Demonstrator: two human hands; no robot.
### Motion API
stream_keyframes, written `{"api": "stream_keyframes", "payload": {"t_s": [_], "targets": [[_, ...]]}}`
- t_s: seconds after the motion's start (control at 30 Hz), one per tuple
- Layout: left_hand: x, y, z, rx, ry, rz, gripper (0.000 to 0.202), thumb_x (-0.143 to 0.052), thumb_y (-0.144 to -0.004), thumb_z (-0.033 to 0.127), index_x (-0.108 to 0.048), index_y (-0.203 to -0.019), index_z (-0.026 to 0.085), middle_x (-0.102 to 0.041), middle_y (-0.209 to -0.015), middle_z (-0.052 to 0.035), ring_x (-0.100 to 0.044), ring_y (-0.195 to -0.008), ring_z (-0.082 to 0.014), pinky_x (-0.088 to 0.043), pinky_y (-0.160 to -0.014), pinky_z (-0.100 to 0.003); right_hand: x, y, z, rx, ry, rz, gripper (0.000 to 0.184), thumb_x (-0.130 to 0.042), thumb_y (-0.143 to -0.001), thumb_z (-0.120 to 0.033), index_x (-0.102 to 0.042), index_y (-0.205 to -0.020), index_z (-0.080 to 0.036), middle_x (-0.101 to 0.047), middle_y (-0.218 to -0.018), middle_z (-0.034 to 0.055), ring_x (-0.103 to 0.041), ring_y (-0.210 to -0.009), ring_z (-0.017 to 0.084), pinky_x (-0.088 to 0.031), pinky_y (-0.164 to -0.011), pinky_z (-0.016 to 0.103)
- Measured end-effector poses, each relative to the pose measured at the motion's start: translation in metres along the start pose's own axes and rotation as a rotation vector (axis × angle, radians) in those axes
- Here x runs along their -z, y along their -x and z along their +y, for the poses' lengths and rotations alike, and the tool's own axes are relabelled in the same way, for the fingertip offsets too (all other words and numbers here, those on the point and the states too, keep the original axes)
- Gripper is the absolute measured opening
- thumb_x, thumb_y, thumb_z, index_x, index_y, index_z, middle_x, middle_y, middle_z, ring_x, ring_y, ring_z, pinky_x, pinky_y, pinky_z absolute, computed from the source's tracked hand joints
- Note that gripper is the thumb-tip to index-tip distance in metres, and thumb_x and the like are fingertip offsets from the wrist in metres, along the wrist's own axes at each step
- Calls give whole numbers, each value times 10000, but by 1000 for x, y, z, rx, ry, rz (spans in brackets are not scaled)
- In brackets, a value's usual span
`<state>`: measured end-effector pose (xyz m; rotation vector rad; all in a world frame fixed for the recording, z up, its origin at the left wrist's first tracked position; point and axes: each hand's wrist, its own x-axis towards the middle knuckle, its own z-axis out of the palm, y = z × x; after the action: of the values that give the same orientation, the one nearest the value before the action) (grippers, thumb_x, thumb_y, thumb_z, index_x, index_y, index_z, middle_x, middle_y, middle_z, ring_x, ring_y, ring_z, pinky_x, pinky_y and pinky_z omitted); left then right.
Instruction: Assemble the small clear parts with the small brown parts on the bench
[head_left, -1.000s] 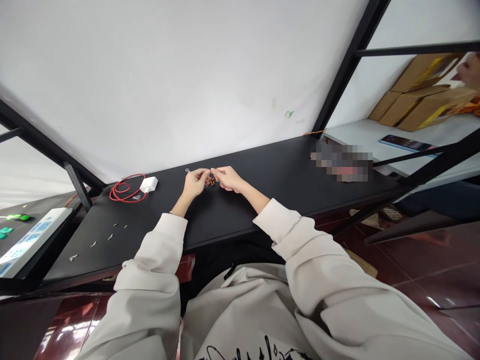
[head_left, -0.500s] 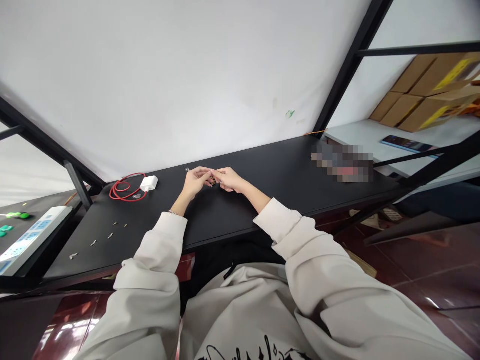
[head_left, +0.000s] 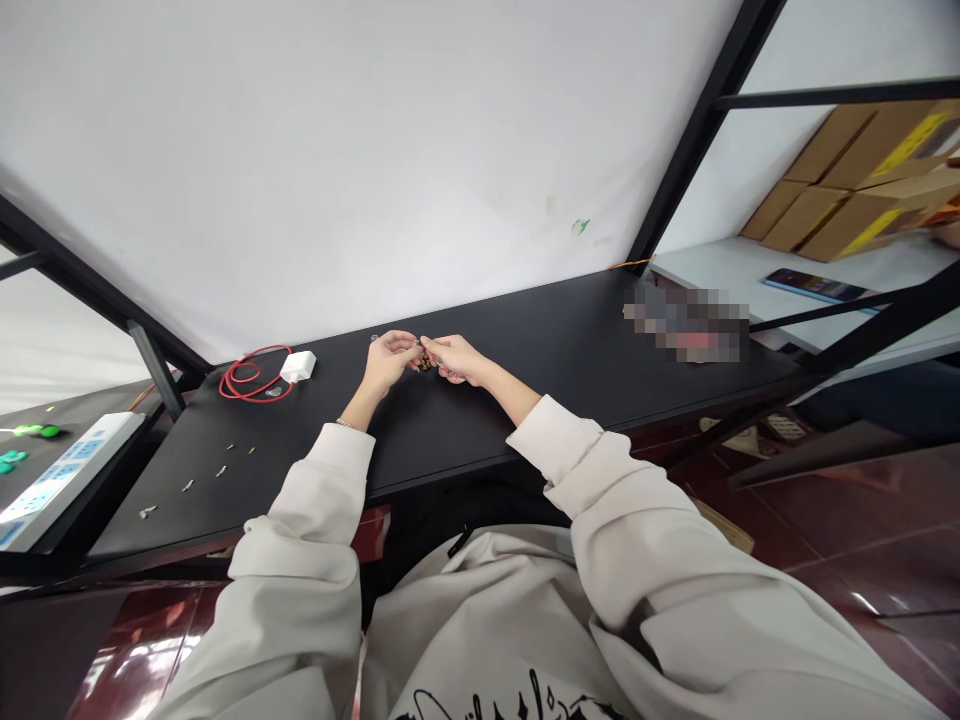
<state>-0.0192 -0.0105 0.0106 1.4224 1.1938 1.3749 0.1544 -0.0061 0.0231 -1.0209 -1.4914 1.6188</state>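
My left hand (head_left: 388,362) and my right hand (head_left: 459,360) meet above the black tabletop (head_left: 555,350), near its back edge. Between the fingertips is a small brown-and-black object (head_left: 426,361), mostly covered and too small to name. Both hands are closed in a pinch, thumbs toward each other, and seem to grip it from either side. A small clear item (head_left: 375,338) lies just behind my left hand.
To the left are a coiled red cable (head_left: 244,377) and white charger (head_left: 298,366). Several tiny scraps (head_left: 187,486) lie at the front left. A white power strip (head_left: 71,475) stands beyond them. A pixelated patch (head_left: 690,325) covers something on the right. Black posts (head_left: 694,130) frame the table.
My fingertips have parted slightly, and more of the small brown-and-black object shows between them. Both arms stay in nearly the same place.
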Motion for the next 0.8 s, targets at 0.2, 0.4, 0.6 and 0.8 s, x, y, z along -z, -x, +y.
{"api": "stream_keyframes", "payload": {"t_s": [0.2,0.4,0.6,0.8], "targets": [[7,-8,-16,20,-219,54,290,-834,-612,227,-654,-828,156,-703,-688,-44,-646,-498,-153,-548,-475,-275,1,-3,-1,-29,-20,136,470,-584,-977,-508,-467,-658,-183,-452,-568,-23,-379,-374,43,-182,-272,159],[12,-10,-22,-39,-342,74,250,-803,-628,203,-682,-845,182,-725,-737,-36,-658,-528,-153,-539,-496,-262,1,-4,0,-29,-20,132,474,-595,-969,-517,-465,-657,-185,-463,-566,-17,-388,-379,47,-182,-277,160],[4,-5,-13,-80,-235,85,281,-815,-663,270,-677,-886,168,-732,-813,-63,-689,-634,-170,-563,-544,-274,0,-3,-1,-37,4,133,471,-587,-972,-518,-482,-662,-179,-454,-586,-22,-385,-378,45,-187,-269,166],[-9,4,-2,-212,-138,-5,261,-811,-711,342,-725,-875,158,-731,-856,-72,-701,-744,-179,-595,-705,-327,0,-1,-4,-78,-177,67,455,-587,-963,-548,-486,-720,-177,-462,-586,-32,-370,-381,38,-185,-277,153]]}}
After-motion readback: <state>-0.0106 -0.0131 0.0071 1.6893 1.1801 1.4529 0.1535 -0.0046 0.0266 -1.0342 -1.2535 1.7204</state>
